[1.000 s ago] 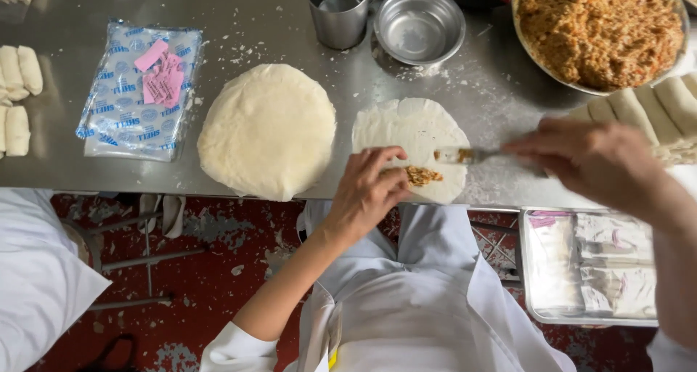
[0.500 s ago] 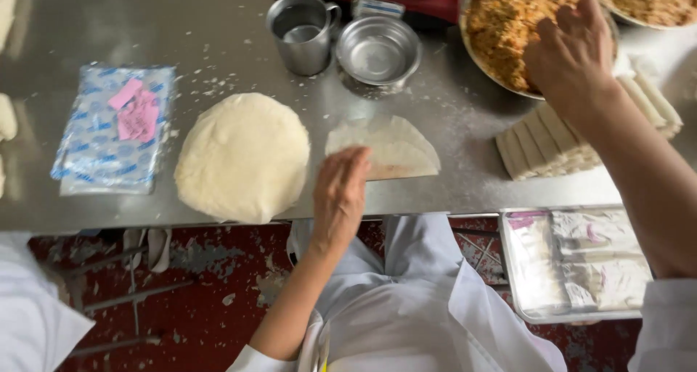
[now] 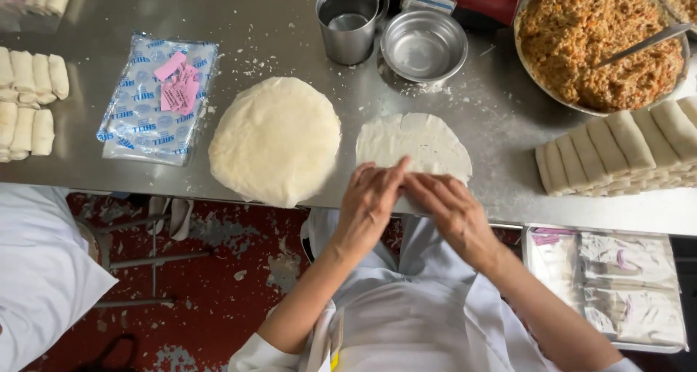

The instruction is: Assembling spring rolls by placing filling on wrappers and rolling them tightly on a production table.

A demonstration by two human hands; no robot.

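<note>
A thin round wrapper (image 3: 414,143) lies on the steel table (image 3: 261,23) near its front edge. My left hand (image 3: 372,201) and my right hand (image 3: 450,206) meet on the wrapper's near edge, fingers curled over the fold; the filling under them is hidden. To the left lies a thick stack of round wrappers (image 3: 276,140). A large metal bowl of orange-brown filling (image 3: 592,42) stands at the back right with a spoon handle (image 3: 646,44) resting in it. Finished rolls (image 3: 617,154) are lined up at the right.
A steel mug (image 3: 348,23) and a small empty steel bowl (image 3: 423,47) stand behind the wrapper. A plastic packet with pink slips (image 3: 156,100) lies at the left, more rolls (image 3: 29,100) at the far left. A tray of packets (image 3: 617,285) sits lower right. A white sleeve (image 3: 36,270) shows lower left.
My right hand has come back from the filling bowl, leaving the spoon in it. Both hands now press together on the wrapper's near edge, which is folded over the filling.
</note>
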